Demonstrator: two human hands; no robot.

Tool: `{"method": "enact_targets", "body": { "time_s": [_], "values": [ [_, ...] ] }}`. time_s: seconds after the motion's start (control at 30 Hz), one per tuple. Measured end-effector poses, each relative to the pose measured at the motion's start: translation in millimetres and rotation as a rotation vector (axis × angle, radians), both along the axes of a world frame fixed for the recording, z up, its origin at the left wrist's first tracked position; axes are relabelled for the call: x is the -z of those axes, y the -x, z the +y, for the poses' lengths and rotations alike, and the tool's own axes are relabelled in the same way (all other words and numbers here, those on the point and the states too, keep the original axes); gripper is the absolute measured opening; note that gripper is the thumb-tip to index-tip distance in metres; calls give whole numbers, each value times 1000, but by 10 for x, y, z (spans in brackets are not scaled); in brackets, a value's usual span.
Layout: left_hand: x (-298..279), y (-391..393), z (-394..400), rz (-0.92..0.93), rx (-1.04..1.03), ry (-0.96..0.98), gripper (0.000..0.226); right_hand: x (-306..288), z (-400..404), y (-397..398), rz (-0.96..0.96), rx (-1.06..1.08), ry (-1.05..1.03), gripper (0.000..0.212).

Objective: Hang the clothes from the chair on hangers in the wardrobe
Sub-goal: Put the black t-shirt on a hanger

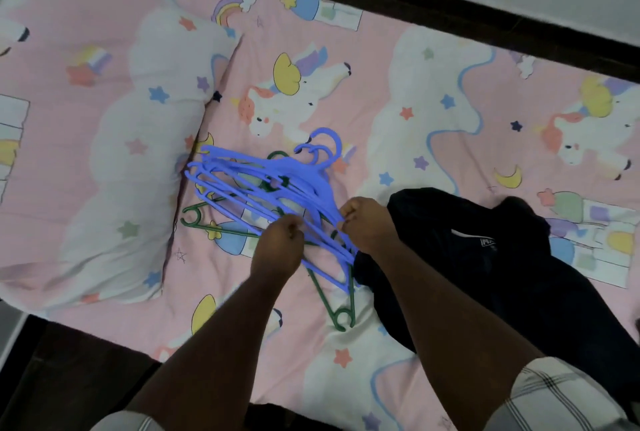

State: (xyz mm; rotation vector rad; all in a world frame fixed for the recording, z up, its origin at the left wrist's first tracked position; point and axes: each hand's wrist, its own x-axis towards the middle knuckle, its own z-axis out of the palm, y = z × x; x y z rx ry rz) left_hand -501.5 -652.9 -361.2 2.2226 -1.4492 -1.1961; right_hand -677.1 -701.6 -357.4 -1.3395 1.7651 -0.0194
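Left hand (281,240): curled, gripping blue hangers (256,177)
Right hand (363,222): pinching same tangle
Dark garment (485,257): right of right hand, on bed (415,84)

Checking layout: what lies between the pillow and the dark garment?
In the head view, the tangled hangers lie between pillow and dark garment, both hands gripping them.

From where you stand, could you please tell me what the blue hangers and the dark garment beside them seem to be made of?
The blue hangers look like moulded plastic: uniform colour, thin smooth bars, slight sheen. The dark garment seems a soft, matte fabric, perhaps cotton knit: it lies crumpled in loose folds, with a neck label showing.
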Motion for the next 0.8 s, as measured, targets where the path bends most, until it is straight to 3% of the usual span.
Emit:
{"method": "enact_targets", "body": {
  "time_s": [0.1,0.23,0.37,0.47,0.57,0.67,0.8],
  "values": [
    [-268,27,-187,-36,-30,173,16,-318,-126,-95,-146,-4,130,27],
    [-708,117,-364,-16,-39,359,17,-801,-309,-68,-294,121,309,13],
    [-1075,379,-502,36,67,601,20,-1171,-304,382,-245,165,341,14],
    [-1219,764,-581,-228,244,778,34,-1314,-140,1052,-89,78,279,18],
    [-1215,1230,-526,-460,315,688,51,-1390,80,1787,23,-5,222,18],
    [-1020,1675,-394,-511,458,611,44,-1366,305,2369,43,-16,156,24],
    [-844,2103,-205,-87,500,320,22,-1142,575,2932,32,66,165,27]
  ]
}}
